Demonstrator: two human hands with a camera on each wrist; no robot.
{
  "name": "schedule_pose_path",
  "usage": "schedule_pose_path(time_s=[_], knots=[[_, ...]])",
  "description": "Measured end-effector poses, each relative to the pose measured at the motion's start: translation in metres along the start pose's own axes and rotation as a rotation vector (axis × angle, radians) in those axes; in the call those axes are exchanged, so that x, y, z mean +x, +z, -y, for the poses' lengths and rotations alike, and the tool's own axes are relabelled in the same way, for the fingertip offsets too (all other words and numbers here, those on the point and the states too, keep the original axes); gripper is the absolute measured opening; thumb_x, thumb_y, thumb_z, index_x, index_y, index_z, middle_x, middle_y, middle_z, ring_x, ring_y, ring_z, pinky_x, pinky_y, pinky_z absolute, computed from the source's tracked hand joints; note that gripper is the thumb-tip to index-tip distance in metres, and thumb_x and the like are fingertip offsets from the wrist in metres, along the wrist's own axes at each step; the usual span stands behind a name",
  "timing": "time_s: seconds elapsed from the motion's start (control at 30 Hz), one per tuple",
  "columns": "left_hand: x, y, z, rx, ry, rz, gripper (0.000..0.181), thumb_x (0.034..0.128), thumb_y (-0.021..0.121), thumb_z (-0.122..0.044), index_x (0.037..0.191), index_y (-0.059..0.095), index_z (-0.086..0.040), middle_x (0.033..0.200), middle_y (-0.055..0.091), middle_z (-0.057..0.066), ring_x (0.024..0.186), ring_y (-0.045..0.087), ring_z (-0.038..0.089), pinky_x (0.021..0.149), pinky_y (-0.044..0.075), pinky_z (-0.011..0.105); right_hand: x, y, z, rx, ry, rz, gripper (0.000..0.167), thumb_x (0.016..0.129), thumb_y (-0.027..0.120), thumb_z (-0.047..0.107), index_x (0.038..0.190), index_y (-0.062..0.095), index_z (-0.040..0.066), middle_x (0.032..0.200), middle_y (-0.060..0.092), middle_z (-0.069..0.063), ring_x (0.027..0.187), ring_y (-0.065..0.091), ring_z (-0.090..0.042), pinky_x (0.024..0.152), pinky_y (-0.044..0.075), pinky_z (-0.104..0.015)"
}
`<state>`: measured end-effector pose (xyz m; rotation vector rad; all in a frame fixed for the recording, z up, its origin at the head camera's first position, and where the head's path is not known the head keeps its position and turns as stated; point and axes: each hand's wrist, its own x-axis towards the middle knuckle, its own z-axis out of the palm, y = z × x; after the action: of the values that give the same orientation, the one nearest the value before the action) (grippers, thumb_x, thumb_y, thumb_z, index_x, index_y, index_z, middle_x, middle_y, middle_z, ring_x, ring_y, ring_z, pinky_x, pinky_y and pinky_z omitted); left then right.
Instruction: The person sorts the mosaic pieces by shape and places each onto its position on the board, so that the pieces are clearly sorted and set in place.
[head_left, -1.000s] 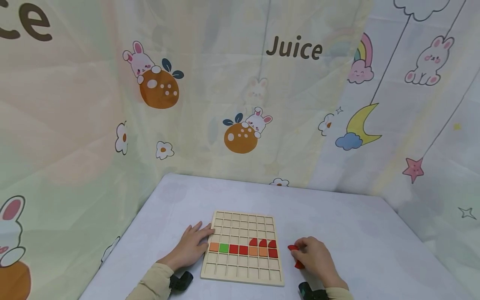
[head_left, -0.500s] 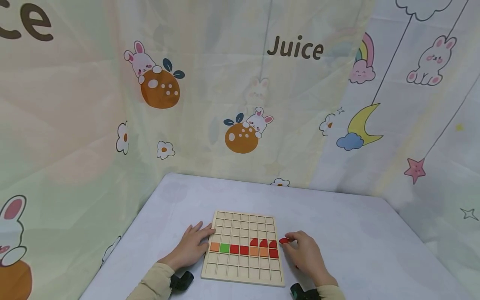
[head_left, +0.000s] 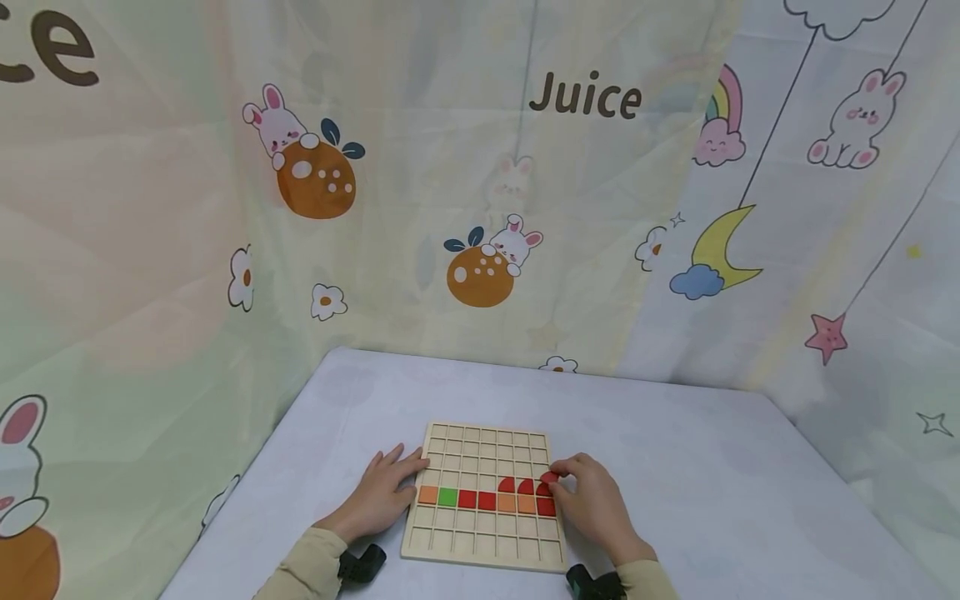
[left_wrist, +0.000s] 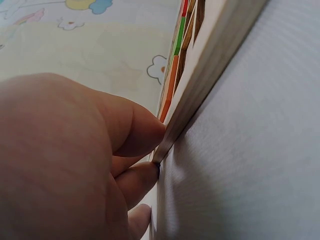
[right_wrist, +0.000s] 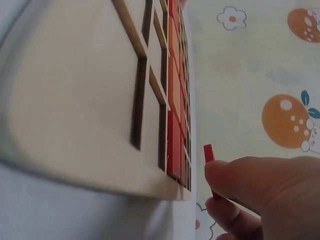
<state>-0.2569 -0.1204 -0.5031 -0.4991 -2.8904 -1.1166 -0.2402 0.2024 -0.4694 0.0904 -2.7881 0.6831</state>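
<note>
A wooden grid board (head_left: 480,546) lies flat on the table. One row holds square tiles: an orange tile (head_left: 428,494), a green tile (head_left: 447,497), and several red and orange ones. Red curved-edged pieces (head_left: 507,485) sit in the row behind, toward its right end. With fairly straight, spread fingers, my left hand (head_left: 381,493) touches the board's left edge; the left wrist view shows thumb and fingertips against the wooden side. My right hand (head_left: 600,504) pinches a red piece (right_wrist: 208,152) between thumb and finger, above the board's right edge and clear of it. Its full outline is partly hidden.
The white-covered table (head_left: 712,467) extends behind and to both sides of the board. A printed curtain (head_left: 405,167) hangs around the table's back and sides. A black wrist camera (head_left: 362,564) is strapped on the left wrist, another (head_left: 592,582) on the right.
My right hand has moved left from the table to the board's right edge, carrying a red piece. A second red piece seen at that hand earlier no longer shows. The left hand stays put.
</note>
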Motion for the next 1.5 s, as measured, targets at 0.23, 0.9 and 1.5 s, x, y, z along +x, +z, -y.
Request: schedule_pose_path(time_s=[0.23,0.9,1.5], knots=[[-0.001,-0.001,0.0,0.006,0.003,0.002,0.041,0.0938,0.055,-0.011,0.135,0.059,-0.01,0.152,0.043,0.007,0.147,0.017,0.038,0.12,0.003,0.057,0.003,0.001,0.007,0.019,-0.045,0.004,0.02,0.082,0.079,0.018,0.101,0.074,0.012,0.093,0.062,0.005,0.089,0.061,-0.015,0.08,0.057,-0.039],[-0.001,-0.001,-0.002,0.006,0.002,0.009,0.041,0.0939,0.055,-0.011,0.135,0.059,-0.01,0.152,0.043,0.007,0.147,0.017,0.038,0.12,0.003,0.057,0.011,0.02,0.037,0.047,-0.166,0.09,0.021,0.083,0.077,0.017,0.104,0.074,0.014,0.096,0.062,0.005,0.086,0.057,-0.014,0.076,0.056,-0.031],[-0.003,-0.005,-0.005,-0.005,0.011,0.018,0.041,0.0944,0.055,-0.01,0.135,0.058,-0.009,0.152,0.042,0.009,0.147,0.016,0.038,0.12,0.002,0.057,0.014,0.026,0.05,0.062,-0.289,0.163,0.017,0.086,0.074,0.017,0.102,0.076,0.011,0.1,0.067,0.002,0.093,0.063,-0.016,0.08,0.057,-0.036]])
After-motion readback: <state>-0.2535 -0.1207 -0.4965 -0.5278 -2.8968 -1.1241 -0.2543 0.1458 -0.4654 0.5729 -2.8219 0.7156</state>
